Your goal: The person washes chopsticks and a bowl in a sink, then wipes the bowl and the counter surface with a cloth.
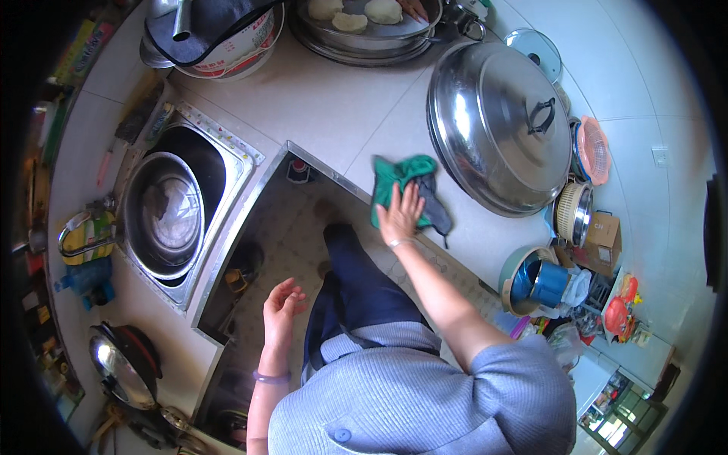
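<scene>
My right hand point(401, 215) lies palm down, fingers spread, on a green and grey cloth point(392, 173) at the front edge of the light countertop point(352, 114). The cloth is rumpled, and its grey part shows to the right of my fingers. A large domed steel lid point(500, 125) with a black handle stands just right of the cloth. My left hand point(284, 301) hangs in the air in front of my body, fingers loosely curled, with nothing seen in it. A purple bangle circles the left wrist.
At left, a steel basin point(165, 216) sits in the sink point(227, 170). A pan of dough pieces point(382, 10) and a white bucket point(250, 48) stand at the back. A lidded wok point(122, 369) is at lower left. Baskets, a carton point(603, 239) and a green tub point(512, 284) line the right.
</scene>
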Demonstrator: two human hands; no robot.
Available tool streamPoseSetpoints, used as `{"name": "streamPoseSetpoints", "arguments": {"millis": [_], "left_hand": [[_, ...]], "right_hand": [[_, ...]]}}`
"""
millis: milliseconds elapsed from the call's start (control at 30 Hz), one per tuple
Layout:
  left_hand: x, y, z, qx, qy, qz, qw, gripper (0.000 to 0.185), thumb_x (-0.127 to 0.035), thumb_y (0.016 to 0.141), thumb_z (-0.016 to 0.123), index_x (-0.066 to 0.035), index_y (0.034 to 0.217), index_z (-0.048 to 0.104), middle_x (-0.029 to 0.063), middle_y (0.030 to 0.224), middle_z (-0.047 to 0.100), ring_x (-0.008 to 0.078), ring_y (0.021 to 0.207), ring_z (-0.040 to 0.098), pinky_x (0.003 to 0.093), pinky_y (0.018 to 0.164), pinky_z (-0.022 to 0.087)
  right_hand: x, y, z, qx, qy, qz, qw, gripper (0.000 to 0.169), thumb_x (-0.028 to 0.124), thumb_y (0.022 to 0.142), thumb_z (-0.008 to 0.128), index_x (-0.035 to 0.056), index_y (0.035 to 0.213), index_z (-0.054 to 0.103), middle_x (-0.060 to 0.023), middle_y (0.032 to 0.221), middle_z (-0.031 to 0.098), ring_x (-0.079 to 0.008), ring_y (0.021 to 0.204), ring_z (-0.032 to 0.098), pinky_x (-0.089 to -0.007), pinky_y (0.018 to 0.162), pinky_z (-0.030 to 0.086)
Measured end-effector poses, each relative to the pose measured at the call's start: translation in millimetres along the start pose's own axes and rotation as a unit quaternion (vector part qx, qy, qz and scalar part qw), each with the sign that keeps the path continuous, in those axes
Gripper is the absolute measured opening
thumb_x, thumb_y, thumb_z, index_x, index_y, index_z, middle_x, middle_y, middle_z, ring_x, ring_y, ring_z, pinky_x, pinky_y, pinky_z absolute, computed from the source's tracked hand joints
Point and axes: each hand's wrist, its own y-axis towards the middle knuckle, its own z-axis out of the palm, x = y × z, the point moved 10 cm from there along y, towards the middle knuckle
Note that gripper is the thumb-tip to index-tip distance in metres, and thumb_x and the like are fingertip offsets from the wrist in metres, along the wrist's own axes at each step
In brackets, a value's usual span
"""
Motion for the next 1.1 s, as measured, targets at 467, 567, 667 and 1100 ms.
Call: {"name": "streamPoseSetpoints", "arguments": {"millis": [467, 567, 667, 1100], "left_hand": [[-9, 32, -47, -0.074, -0.045, -0.002, 0.996, 0.028, -0.005, 0.089, 0.05, -0.001, 0.117, 0.051, 0.0073, 0.098, 0.059, 0.0143, 0.087, 0.059, 0.0274, 0.074, 0.051], [-10, 41, -54, -0.088, -0.063, -0.013, 0.994, 0.028, -0.005, 0.089, 0.05, -0.001, 0.117, 0.051, 0.0071, 0.098, 0.059, 0.0141, 0.087, 0.058, 0.0273, 0.074, 0.05], [-15, 54, -52, -0.091, -0.09, -0.024, 0.991, 0.028, -0.003, 0.089, 0.049, 0.0, 0.117, 0.051, 0.0071, 0.097, 0.058, 0.0141, 0.087, 0.058, 0.0276, 0.074, 0.05], [-63, 108, -42, -0.074, -0.066, 0.056, 0.994, 0.029, 0.0, 0.087, 0.049, 0.0, 0.116, 0.051, 0.0079, 0.099, 0.059, 0.015, 0.09, 0.058, 0.0274, 0.076, 0.05]], "right_hand": [[1, 323, -28, -0.111, 0.075, 0.039, 0.99, 0.048, 0.051, 0.075, 0.058, 0.0129, 0.103, 0.061, -0.0261, 0.141, 0.023, -0.0382, 0.135, 0.01, -0.0511, 0.107, -0.001], [29, 317, -20, -0.115, 0.114, -0.012, 0.987, 0.034, 0.037, 0.074, 0.063, 0.0088, 0.092, 0.058, -0.0222, 0.129, 0.039, -0.0351, 0.13, 0.024, -0.0498, 0.108, 0.01], [97, 257, -2, -0.154, 0.108, -0.22, 0.957, 0.024, 0.021, 0.074, 0.064, 0.0061, 0.088, 0.052, -0.0215, 0.123, 0.044, -0.0356, 0.122, 0.035, -0.0501, 0.106, 0.019], [396, 232, 84, 0.301, 0.527, -0.226, 0.762, 0.029, 0.011, 0.08, 0.058, 0.0029, 0.107, 0.051, -0.0127, 0.108, 0.057, -0.0309, 0.106, 0.051, -0.036, 0.101, 0.032]]}}
